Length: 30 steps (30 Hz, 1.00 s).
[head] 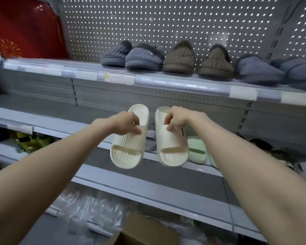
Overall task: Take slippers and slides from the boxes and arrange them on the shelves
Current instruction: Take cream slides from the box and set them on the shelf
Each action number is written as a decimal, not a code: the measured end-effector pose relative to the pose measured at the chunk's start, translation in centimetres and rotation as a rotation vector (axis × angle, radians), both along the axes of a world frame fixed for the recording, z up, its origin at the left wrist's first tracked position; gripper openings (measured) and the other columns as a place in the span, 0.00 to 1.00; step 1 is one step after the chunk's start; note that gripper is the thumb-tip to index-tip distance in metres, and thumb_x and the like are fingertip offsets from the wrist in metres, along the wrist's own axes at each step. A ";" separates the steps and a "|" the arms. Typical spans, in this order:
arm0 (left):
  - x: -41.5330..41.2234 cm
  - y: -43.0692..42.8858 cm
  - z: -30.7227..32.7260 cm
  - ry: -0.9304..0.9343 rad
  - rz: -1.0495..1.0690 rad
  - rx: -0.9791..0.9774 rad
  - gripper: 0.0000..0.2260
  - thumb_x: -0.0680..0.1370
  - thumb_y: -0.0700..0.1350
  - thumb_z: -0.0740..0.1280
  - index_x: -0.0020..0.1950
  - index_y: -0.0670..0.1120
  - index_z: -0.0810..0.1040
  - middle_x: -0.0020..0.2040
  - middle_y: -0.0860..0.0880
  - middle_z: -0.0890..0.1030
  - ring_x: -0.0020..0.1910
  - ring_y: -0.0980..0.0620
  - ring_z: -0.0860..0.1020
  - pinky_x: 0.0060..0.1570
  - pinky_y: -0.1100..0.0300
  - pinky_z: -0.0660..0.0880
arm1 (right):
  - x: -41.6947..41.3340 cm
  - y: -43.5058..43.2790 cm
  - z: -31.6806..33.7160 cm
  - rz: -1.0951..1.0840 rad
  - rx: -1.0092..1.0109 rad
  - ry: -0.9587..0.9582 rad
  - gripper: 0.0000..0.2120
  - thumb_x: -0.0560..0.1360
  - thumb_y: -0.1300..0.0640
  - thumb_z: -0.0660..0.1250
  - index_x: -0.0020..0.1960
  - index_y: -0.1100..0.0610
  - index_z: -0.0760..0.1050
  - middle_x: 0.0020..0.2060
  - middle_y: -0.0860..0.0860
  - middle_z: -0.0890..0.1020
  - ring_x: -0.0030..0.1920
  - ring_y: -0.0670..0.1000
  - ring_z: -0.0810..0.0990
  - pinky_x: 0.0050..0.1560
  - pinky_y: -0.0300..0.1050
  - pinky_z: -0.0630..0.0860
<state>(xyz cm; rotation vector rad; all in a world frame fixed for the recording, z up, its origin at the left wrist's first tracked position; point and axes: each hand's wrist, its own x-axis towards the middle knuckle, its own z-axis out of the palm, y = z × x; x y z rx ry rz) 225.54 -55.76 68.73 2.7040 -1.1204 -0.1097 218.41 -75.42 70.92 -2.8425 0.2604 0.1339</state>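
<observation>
Left hand (125, 125) has fingers and thumb curled round the strap of the left slide (126, 152). The right hand (177, 119) clamps the strap of the right slide (173, 151) the same way. Both slides hang in the air side by side, heels toward 12 o'clock and toes toward 6 o'clock. A narrow gap separates them, and they hang in front of the edge of the middle shelf (60, 110).

They are thick-soled, matte cream foam, with fine ribs running down a wide strap, an open toe and a grooved footbed. A small dark tag (182, 132) sits on the outer edge of the right slide's strap.

At 4 o'clock from the right slide, pale green slides (196, 150) sit on a lower shelf, partly behind the right forearm. At 12 o'clock, the top shelf (166, 82) carries a row of fur-lined slippers: a grey pair (132, 57), a brown pair (196, 62) and a blue-grey pair (272, 71). At 6 o'clock lies a cardboard box (145, 230), with clear plastic bags (88, 207) at its 10 o'clock.
</observation>
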 end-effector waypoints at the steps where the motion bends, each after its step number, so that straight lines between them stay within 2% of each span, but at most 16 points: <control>1: 1.3 0.1 0.0 -0.003 0.009 -0.003 0.12 0.75 0.53 0.68 0.50 0.45 0.78 0.44 0.48 0.75 0.45 0.47 0.72 0.46 0.56 0.69 | 1.3 0.1 -0.1 -0.001 0.005 0.001 0.10 0.71 0.58 0.72 0.51 0.49 0.79 0.53 0.52 0.81 0.51 0.54 0.79 0.57 0.52 0.76; 3: 3.9 0.4 0.1 -0.005 0.026 -0.005 0.14 0.75 0.53 0.68 0.54 0.45 0.78 0.47 0.48 0.77 0.46 0.48 0.72 0.49 0.54 0.70 | 3.7 0.2 -0.2 -0.003 0.027 0.000 0.11 0.71 0.58 0.72 0.53 0.51 0.80 0.54 0.53 0.80 0.52 0.54 0.79 0.57 0.52 0.76; 7: 9.0 1.0 -0.2 -0.002 0.028 0.012 0.14 0.75 0.52 0.67 0.54 0.44 0.78 0.50 0.46 0.79 0.46 0.48 0.73 0.50 0.54 0.72 | 8.1 0.7 -0.6 0.002 0.053 -0.002 0.11 0.72 0.58 0.71 0.54 0.53 0.80 0.54 0.52 0.80 0.54 0.53 0.78 0.58 0.52 0.76; 13: 17.0 2.2 -1.3 0.018 0.010 0.006 0.13 0.76 0.51 0.67 0.54 0.43 0.79 0.51 0.45 0.80 0.51 0.44 0.76 0.52 0.53 0.73 | 14.7 1.7 -1.2 -0.012 0.074 0.014 0.05 0.71 0.59 0.71 0.45 0.50 0.78 0.47 0.50 0.80 0.51 0.52 0.78 0.54 0.47 0.75; 15: 19.7 2.9 -1.9 0.029 0.002 0.016 0.12 0.76 0.51 0.67 0.53 0.44 0.79 0.50 0.45 0.80 0.50 0.44 0.77 0.51 0.53 0.73 | 17.0 2.3 -1.5 -0.054 0.050 0.054 0.07 0.72 0.56 0.71 0.49 0.54 0.78 0.51 0.50 0.80 0.53 0.53 0.77 0.56 0.47 0.74; 17: 22.3 3.5 -2.7 0.042 -0.017 0.028 0.12 0.76 0.51 0.67 0.53 0.44 0.78 0.50 0.45 0.80 0.51 0.44 0.76 0.51 0.54 0.72 | 18.8 3.3 -1.6 -0.131 -0.002 0.108 0.16 0.74 0.51 0.69 0.58 0.57 0.77 0.56 0.52 0.78 0.56 0.54 0.76 0.57 0.48 0.73; 19: 24.8 3.8 -3.4 0.049 -0.056 0.042 0.12 0.75 0.51 0.68 0.52 0.44 0.79 0.49 0.45 0.80 0.51 0.44 0.76 0.51 0.55 0.72 | 20.5 4.3 -2.0 -0.189 -0.028 0.179 0.20 0.76 0.49 0.65 0.64 0.57 0.73 0.60 0.53 0.76 0.60 0.55 0.74 0.56 0.47 0.70; 21: 27.0 3.9 -4.4 0.065 -0.095 0.043 0.11 0.75 0.51 0.67 0.51 0.44 0.79 0.46 0.46 0.79 0.50 0.44 0.77 0.50 0.55 0.71 | 22.1 5.7 -2.5 -0.210 -0.021 0.263 0.21 0.76 0.48 0.64 0.67 0.56 0.72 0.63 0.52 0.74 0.62 0.55 0.73 0.61 0.49 0.70; 23: 29.0 3.7 -5.2 0.074 -0.138 0.056 0.12 0.76 0.52 0.67 0.52 0.45 0.79 0.49 0.47 0.79 0.52 0.45 0.76 0.51 0.57 0.70 | 24.1 6.2 -3.3 -0.238 0.002 0.285 0.27 0.70 0.41 0.67 0.66 0.52 0.73 0.62 0.50 0.75 0.60 0.55 0.75 0.63 0.51 0.71; 26: 31.6 3.3 -6.3 0.126 -0.186 0.058 0.13 0.76 0.53 0.65 0.56 0.46 0.77 0.54 0.48 0.78 0.53 0.48 0.74 0.53 0.59 0.69 | 29.7 1.3 -8.4 -0.316 0.051 0.275 0.43 0.49 0.32 0.67 0.61 0.48 0.75 0.56 0.50 0.80 0.51 0.54 0.81 0.56 0.52 0.76; 27: 32.3 3.2 -6.8 0.141 -0.197 0.046 0.13 0.76 0.53 0.65 0.56 0.46 0.77 0.55 0.48 0.78 0.52 0.49 0.74 0.53 0.60 0.68 | 30.4 1.1 -9.0 -0.331 0.061 0.271 0.43 0.47 0.32 0.67 0.59 0.48 0.76 0.55 0.50 0.81 0.49 0.54 0.81 0.55 0.52 0.77; 28: 33.0 3.1 -7.3 0.144 -0.208 0.038 0.13 0.76 0.52 0.66 0.56 0.47 0.77 0.55 0.48 0.78 0.52 0.49 0.74 0.53 0.60 0.69 | 30.6 2.1 -8.7 -0.340 0.061 0.250 0.38 0.51 0.33 0.69 0.58 0.48 0.77 0.55 0.50 0.81 0.49 0.54 0.81 0.54 0.51 0.78; 30: 34.3 2.8 -8.3 0.143 -0.228 0.033 0.14 0.75 0.52 0.67 0.57 0.47 0.76 0.57 0.48 0.78 0.53 0.48 0.74 0.55 0.58 0.70 | 29.8 5.9 -6.7 -0.288 0.023 0.174 0.21 0.65 0.46 0.72 0.56 0.51 0.78 0.55 0.50 0.81 0.52 0.52 0.80 0.56 0.49 0.77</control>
